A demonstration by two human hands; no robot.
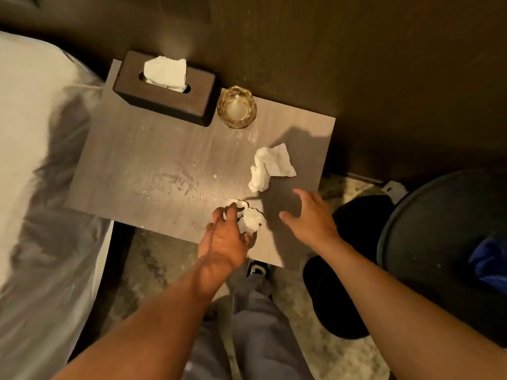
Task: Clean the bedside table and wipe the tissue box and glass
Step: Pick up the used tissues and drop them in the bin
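The grey wooden bedside table (142, 160) carries dusty smears and small white crumbs. At its back left stands a dark brown tissue box (175, 101) with a white tissue sticking out. A faceted amber glass (236, 106) stands just right of the box. A crumpled white tissue (271, 165) lies near the table's right side. My left hand (226, 237) curls around a small crumpled tissue ball (251, 219) at the front edge. My right hand (310, 215) hovers just right of it, fingers spread, holding nothing.
A bed with a white cover (35, 160) runs along the left. A dark round bin (444, 250) with something blue inside stands at the right, with a black object (337, 297) beside it. A dark wall is behind the table. My legs and a shoe (258, 270) are below.
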